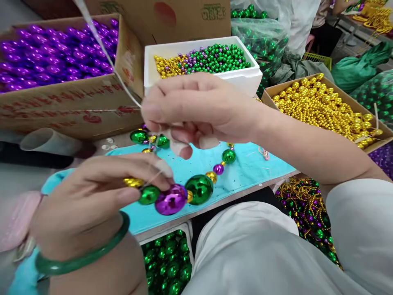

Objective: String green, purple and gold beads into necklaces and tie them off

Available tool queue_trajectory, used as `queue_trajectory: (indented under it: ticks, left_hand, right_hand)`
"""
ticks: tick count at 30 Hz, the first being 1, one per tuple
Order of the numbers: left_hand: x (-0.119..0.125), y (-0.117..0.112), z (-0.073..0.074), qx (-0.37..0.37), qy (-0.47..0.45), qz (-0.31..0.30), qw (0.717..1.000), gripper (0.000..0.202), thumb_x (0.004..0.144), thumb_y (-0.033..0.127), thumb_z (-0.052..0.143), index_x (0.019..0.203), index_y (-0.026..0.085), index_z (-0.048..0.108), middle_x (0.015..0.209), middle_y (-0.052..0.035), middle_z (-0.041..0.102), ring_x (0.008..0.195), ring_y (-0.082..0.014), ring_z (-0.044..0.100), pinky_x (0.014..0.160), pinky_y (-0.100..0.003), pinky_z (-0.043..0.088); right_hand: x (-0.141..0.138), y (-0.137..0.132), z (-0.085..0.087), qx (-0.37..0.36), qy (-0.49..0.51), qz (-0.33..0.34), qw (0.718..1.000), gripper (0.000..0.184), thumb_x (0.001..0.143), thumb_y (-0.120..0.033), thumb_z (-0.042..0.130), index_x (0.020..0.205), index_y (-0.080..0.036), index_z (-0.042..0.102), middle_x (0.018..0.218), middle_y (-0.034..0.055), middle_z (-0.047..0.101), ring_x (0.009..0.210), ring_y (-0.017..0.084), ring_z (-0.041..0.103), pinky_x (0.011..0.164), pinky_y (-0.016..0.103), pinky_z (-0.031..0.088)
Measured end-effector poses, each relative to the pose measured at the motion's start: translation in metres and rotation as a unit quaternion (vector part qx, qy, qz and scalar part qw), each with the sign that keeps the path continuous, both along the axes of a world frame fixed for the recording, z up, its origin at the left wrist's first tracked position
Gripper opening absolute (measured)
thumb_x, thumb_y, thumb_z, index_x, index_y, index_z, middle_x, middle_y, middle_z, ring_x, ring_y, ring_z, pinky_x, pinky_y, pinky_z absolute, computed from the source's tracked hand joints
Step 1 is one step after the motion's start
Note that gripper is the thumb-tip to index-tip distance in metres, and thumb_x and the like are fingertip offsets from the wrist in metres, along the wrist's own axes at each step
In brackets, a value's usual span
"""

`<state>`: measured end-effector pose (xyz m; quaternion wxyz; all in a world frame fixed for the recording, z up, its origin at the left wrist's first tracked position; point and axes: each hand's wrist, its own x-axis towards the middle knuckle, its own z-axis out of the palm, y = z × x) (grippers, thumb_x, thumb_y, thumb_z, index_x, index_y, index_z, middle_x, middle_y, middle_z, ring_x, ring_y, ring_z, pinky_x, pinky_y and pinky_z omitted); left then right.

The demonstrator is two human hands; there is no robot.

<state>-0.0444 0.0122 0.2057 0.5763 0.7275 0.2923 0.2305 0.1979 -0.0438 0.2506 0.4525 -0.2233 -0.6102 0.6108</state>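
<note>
My left hand (92, 200), a green bangle (82, 258) on its wrist, is closed on a bead string with a large purple bead (172, 200), green beads (199, 189) and small gold ones. The string curves over the blue cloth (245, 168) and round to the back, behind my right hand. My right hand (196, 110) is raised above it, thumb and forefinger pinched on a thin white cord (123, 84) that runs up and left. Whitish wraps cover some fingertips. Between my hands a thin thread shows faintly; its exact path is blurred.
A carton of purple beads (129, 61) stands at back left. Beside it is a white foam box (202, 78) with gold, purple and green beads. A carton of gold beads (272, 96) sits right. Green beads (168, 262) fill a bin below the table edge. Another person (325, 28) is at the far right.
</note>
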Motion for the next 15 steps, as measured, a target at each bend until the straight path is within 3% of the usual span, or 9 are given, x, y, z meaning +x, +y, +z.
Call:
queue_trajectory:
  ticks: [2,4,6,7,9,11,13,15]
  left_hand:
    - [0.018,-0.002,-0.014,-0.033,0.051,-0.057,0.997,0.024,0.066,0.043,0.076,0.073,0.020,0.076,0.073,-0.0070,0.070,0.062,-0.0188,0.060,0.053,-0.028,0.048]
    - [0.041,-0.006,-0.036,-0.138,0.078,-0.059,0.986,0.025,0.067,0.044,0.073,0.073,0.019,0.074,0.065,-0.0057,0.067,0.052,-0.0135,0.054,0.045,-0.024,0.041]
    - [0.061,-0.010,-0.062,-0.224,0.093,-0.047,0.969,0.028,0.065,0.044,0.074,0.069,0.016,0.072,0.064,-0.0051,0.064,0.047,-0.0092,0.048,0.042,-0.021,0.035]
    - [0.068,-0.011,-0.074,-0.250,0.100,-0.038,0.962,0.029,0.064,0.044,0.074,0.067,0.015,0.071,0.063,-0.0046,0.063,0.046,-0.0075,0.045,0.042,-0.020,0.033]
    - [0.076,-0.014,-0.093,-0.270,0.109,-0.014,0.957,0.029,0.065,0.043,0.074,0.065,0.014,0.071,0.063,-0.0037,0.061,0.046,-0.0055,0.041,0.042,-0.019,0.031]
    - [0.079,-0.014,-0.105,-0.274,0.111,0.007,0.955,0.027,0.065,0.041,0.075,0.064,0.014,0.071,0.065,-0.0037,0.061,0.051,-0.0061,0.043,0.045,-0.019,0.032]
    - [0.080,-0.013,-0.110,-0.273,0.103,0.020,0.956,0.025,0.064,0.039,0.076,0.064,0.015,0.071,0.068,-0.0042,0.063,0.056,-0.0079,0.046,0.049,-0.019,0.036]
    - [0.083,-0.011,-0.112,-0.271,0.088,0.024,0.958,0.023,0.064,0.038,0.077,0.063,0.016,0.071,0.069,-0.0042,0.063,0.059,-0.0094,0.048,0.052,-0.020,0.038]
  right_hand:
    - [0.011,-0.002,-0.015,-0.025,0.004,-0.038,0.999,0.018,0.093,-0.023,0.046,0.077,-0.016,0.049,0.056,-0.0064,0.046,0.052,0.006,0.057,0.035,0.012,0.027]
    - [0.030,-0.002,-0.040,-0.062,-0.035,-0.124,0.990,0.017,0.091,-0.023,0.047,0.076,-0.016,0.049,0.058,-0.0041,0.050,0.058,0.008,0.060,0.037,0.014,0.029]
    - [0.056,-0.002,-0.072,-0.080,-0.139,-0.240,0.957,0.015,0.088,-0.025,0.051,0.077,-0.016,0.053,0.066,-0.0001,0.058,0.064,0.010,0.060,0.046,0.017,0.036]
    - [0.071,-0.005,-0.090,-0.083,-0.213,-0.296,0.927,0.013,0.086,-0.025,0.053,0.077,-0.015,0.056,0.072,0.0019,0.062,0.067,0.011,0.060,0.051,0.019,0.040]
    - [0.100,-0.018,-0.124,-0.085,-0.381,-0.427,0.816,0.011,0.082,-0.022,0.054,0.076,-0.015,0.060,0.077,0.0040,0.065,0.071,0.014,0.059,0.062,0.024,0.043]
    - [0.121,-0.038,-0.154,-0.121,-0.514,-0.488,0.695,0.013,0.083,-0.025,0.055,0.082,-0.016,0.063,0.084,0.0066,0.068,0.079,0.018,0.061,0.070,0.029,0.043]
    - [0.129,-0.061,-0.177,-0.198,-0.604,-0.479,0.605,0.026,0.087,-0.039,0.051,0.086,-0.016,0.065,0.086,0.0108,0.069,0.084,0.024,0.063,0.071,0.032,0.043]
    - [0.124,-0.077,-0.196,-0.259,-0.658,-0.445,0.550,0.040,0.088,-0.051,0.048,0.094,-0.015,0.064,0.089,0.0147,0.070,0.086,0.028,0.065,0.070,0.033,0.043]
